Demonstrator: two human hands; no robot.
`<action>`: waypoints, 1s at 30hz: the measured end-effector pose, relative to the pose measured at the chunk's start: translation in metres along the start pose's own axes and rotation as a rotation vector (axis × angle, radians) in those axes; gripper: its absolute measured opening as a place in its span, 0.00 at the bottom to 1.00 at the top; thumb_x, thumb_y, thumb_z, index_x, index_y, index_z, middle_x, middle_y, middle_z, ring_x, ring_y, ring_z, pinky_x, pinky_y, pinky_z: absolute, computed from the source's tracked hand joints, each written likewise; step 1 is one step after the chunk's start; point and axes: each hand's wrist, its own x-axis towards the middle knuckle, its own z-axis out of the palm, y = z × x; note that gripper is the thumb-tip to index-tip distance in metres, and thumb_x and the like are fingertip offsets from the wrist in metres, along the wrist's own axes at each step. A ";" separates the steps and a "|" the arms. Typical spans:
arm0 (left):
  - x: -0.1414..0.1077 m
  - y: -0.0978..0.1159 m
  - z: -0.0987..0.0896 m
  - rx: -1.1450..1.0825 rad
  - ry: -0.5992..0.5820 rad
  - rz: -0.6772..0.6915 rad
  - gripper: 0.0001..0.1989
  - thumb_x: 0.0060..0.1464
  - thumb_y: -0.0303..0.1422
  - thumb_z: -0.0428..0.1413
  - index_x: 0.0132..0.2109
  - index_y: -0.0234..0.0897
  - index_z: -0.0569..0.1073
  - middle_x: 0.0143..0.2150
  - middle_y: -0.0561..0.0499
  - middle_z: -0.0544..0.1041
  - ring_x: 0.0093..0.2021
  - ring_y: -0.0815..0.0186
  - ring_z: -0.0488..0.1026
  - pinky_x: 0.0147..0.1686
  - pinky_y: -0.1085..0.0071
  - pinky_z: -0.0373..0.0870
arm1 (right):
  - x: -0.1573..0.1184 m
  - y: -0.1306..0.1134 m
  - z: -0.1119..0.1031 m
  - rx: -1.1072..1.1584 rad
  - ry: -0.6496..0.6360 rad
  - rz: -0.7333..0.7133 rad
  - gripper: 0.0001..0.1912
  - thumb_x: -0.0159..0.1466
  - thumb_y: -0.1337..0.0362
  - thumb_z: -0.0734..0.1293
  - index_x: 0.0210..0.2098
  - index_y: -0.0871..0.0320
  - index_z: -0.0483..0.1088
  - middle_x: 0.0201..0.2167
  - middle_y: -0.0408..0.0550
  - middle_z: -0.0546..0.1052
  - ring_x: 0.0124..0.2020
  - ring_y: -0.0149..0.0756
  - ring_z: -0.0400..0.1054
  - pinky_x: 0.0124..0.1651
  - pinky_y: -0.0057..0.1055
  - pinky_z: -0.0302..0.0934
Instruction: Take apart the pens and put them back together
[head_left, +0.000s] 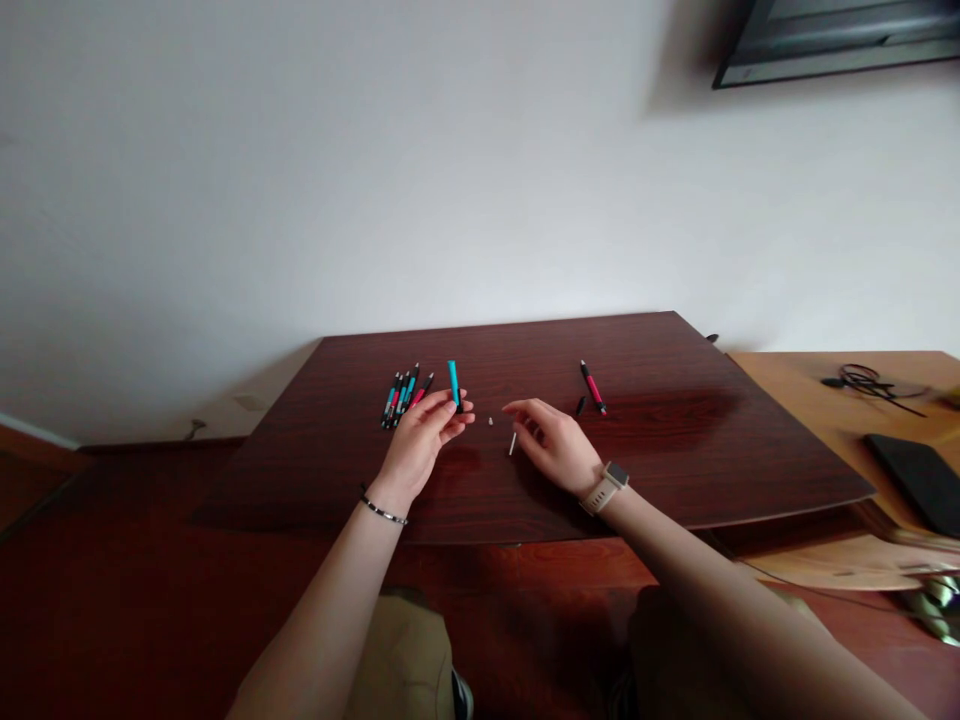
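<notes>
My left hand [431, 425] is closed around a teal pen barrel [453, 382], which stands nearly upright with a dark part at its lower end. Just over the table, my right hand [551, 440] has its fingers loosely curled and apart, with nothing visible in them. Beside its fingertips is a thin white stick [512, 444], like a pen refill; whether the hand touches it I cannot tell. A tiny pale piece [490, 421] lies between the two hands. Behind my right hand are a small black pen part [580, 406] and a red and black pen [593, 388].
Several teal, red and black pens [397, 398] lie together left of my left hand on the dark wooden table [637, 350]. A lighter desk [810, 400] at the right bears a coiled cable [862, 380] and a flat black device [915, 475]. A wall rises behind.
</notes>
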 end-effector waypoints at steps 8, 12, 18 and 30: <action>0.003 -0.012 0.007 0.157 -0.055 0.070 0.18 0.62 0.44 0.65 0.52 0.38 0.79 0.56 0.40 0.84 0.58 0.55 0.80 0.54 0.63 0.75 | 0.016 -0.001 0.024 -0.351 -0.123 -0.058 0.19 0.73 0.68 0.65 0.62 0.54 0.73 0.54 0.55 0.78 0.55 0.49 0.70 0.61 0.43 0.67; 0.002 -0.014 0.008 0.241 -0.053 0.098 0.18 0.63 0.45 0.64 0.52 0.38 0.79 0.57 0.40 0.84 0.58 0.55 0.79 0.50 0.65 0.74 | 0.021 0.000 0.029 -0.434 -0.169 -0.032 0.15 0.75 0.66 0.64 0.58 0.54 0.76 0.52 0.56 0.78 0.54 0.50 0.69 0.60 0.43 0.66; 0.003 -0.018 0.009 0.373 -0.053 0.132 0.18 0.65 0.45 0.62 0.53 0.37 0.78 0.56 0.40 0.84 0.55 0.55 0.81 0.49 0.64 0.75 | 0.023 0.000 0.040 -0.473 -0.238 0.001 0.12 0.76 0.69 0.63 0.47 0.53 0.79 0.47 0.53 0.80 0.50 0.46 0.71 0.54 0.38 0.67; -0.001 -0.020 0.007 0.572 -0.116 0.263 0.09 0.66 0.38 0.59 0.50 0.38 0.77 0.52 0.42 0.85 0.53 0.56 0.82 0.56 0.59 0.77 | 0.006 0.006 0.010 0.009 0.071 0.005 0.17 0.71 0.73 0.63 0.49 0.52 0.81 0.47 0.50 0.80 0.44 0.40 0.77 0.50 0.35 0.70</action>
